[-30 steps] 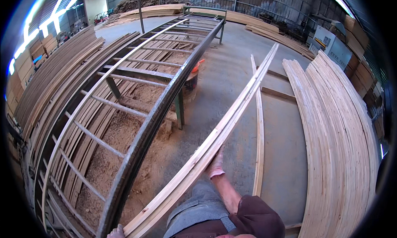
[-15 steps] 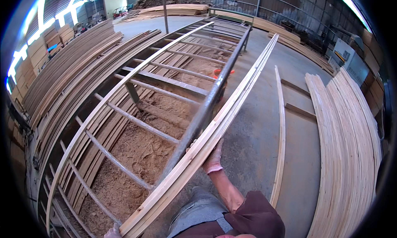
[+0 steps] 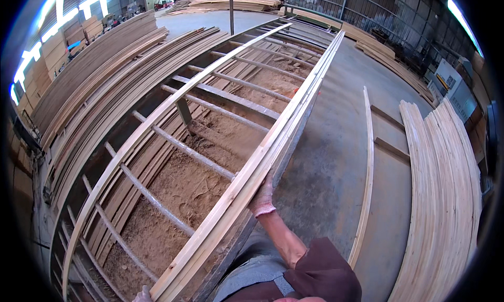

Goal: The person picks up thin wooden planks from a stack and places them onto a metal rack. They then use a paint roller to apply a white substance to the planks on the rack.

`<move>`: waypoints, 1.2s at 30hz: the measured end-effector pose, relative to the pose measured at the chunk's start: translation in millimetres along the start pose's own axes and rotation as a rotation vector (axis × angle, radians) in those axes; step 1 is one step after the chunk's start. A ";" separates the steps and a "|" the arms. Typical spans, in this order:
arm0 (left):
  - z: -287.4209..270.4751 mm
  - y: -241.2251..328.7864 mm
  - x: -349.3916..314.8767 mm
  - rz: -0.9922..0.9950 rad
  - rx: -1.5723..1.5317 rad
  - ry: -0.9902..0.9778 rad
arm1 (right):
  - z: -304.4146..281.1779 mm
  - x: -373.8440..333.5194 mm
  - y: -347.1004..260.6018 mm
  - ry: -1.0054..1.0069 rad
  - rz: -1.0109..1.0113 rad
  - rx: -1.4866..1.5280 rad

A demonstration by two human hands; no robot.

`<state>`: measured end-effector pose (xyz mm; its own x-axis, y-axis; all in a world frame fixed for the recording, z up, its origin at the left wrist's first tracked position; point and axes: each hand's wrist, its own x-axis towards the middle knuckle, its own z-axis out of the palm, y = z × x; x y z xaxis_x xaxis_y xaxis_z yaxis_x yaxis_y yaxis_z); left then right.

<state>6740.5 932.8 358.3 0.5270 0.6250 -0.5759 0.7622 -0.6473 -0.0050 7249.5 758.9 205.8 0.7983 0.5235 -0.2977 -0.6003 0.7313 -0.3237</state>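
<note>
A bundle of long pale wooden strips (image 3: 262, 160) runs from the lower left toward the far right. My right hand (image 3: 262, 197), in a pale knitted glove, is closed round its right side, some fingers hidden underneath. At the near end, my left hand (image 3: 142, 294) grips the left edge; only part of it shows above the lower rim. Beneath the bundle is a metal roller frame (image 3: 252, 114), its right rail mostly covered by the strips. A single pale strip (image 3: 152, 121) lies lengthwise across the rollers on the left.
Sawdust (image 3: 184, 197) heaps under the rollers. Left of the frame lie stacked boards (image 3: 100, 86). On the floor to the right are a lone strip (image 3: 366, 186), two short crosspieces and a pale wood stack (image 3: 441, 197). A post (image 3: 231, 10) stands at the far side.
Both hands have shifted the bundle left, over the frame's right rail, which was visible beside it before. The view has turned slightly, and the orange object behind is now mostly hidden.
</note>
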 end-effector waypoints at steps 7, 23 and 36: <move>1.1 -37.8 13.9 -0.020 -0.049 -0.015 | -6.3 16.1 38.1 -0.001 0.015 -0.049; 4.1 -14.7 56.6 -0.047 -0.044 -0.084 | -9.1 53.1 30.2 0.034 0.093 -0.070; 44.6 -21.4 45.1 0.117 -0.059 0.226 | 81.5 -35.1 25.8 -0.298 -0.015 -1.357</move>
<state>6731.2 955.4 296.0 0.6787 0.6332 -0.3721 0.7081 -0.6986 0.1028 7210.0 795.0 281.1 0.6816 0.7179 -0.1416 -0.0317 -0.1644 -0.9859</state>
